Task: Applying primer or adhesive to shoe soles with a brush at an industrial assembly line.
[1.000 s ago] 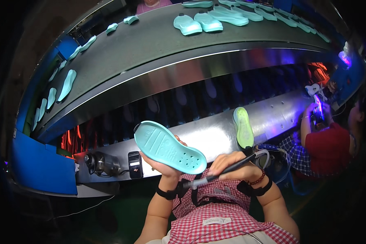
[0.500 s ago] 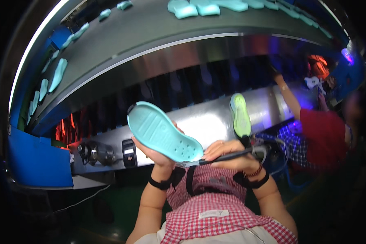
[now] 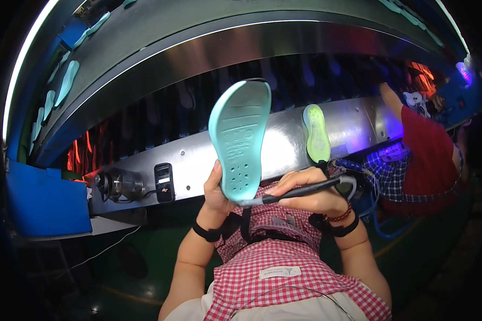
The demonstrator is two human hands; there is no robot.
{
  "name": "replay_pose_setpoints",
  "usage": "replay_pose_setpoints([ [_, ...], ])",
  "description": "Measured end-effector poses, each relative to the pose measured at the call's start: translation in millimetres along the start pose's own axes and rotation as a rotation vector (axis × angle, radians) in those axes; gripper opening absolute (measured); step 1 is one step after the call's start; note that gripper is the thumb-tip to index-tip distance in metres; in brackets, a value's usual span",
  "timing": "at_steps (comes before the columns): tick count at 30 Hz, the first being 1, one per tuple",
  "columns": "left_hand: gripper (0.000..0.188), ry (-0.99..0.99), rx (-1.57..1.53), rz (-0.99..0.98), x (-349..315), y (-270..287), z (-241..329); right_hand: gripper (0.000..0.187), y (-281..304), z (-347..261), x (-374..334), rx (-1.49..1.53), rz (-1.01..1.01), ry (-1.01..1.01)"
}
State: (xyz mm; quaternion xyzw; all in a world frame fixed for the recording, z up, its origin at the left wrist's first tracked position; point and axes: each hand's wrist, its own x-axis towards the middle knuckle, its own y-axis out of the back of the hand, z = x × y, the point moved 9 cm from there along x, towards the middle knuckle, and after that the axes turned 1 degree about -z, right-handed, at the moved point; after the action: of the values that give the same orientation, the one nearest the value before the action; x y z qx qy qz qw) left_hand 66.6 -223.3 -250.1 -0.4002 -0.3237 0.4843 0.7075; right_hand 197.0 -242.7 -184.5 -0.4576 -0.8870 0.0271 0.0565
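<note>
The left hand [image 3: 217,190] is clamped on the lower end of a turquoise shoe sole [image 3: 241,134], raised before a metal bench [image 3: 287,144], while the right hand [image 3: 318,193] is wrapped around a black-handled tool [image 3: 305,189], its pale tip [image 3: 248,203] at the sole's lower edge. On the bench, 1 yellow-green sole [image 3: 318,135] lies to the right and 1 black phone-like device [image 3: 164,183] to the left, with a red-clad co-worker [image 3: 429,155] farther right.

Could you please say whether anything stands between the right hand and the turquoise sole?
Only the black tool in the right hand does, its tip at the lower end of the turquoise sole; nothing else visible.
</note>
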Motion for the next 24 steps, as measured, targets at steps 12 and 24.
replay_pose_setpoints([
  [12,0.053,0.547,0.275,0.08,-4,-23,-14,0.022,-4,-41,8,-0.291,-0.343,0.252],
  [24,0.055,0.542,0.626,-0.045,-9,-31,16,0.021,6,-44,-8,-0.285,-0.448,0.233],
])
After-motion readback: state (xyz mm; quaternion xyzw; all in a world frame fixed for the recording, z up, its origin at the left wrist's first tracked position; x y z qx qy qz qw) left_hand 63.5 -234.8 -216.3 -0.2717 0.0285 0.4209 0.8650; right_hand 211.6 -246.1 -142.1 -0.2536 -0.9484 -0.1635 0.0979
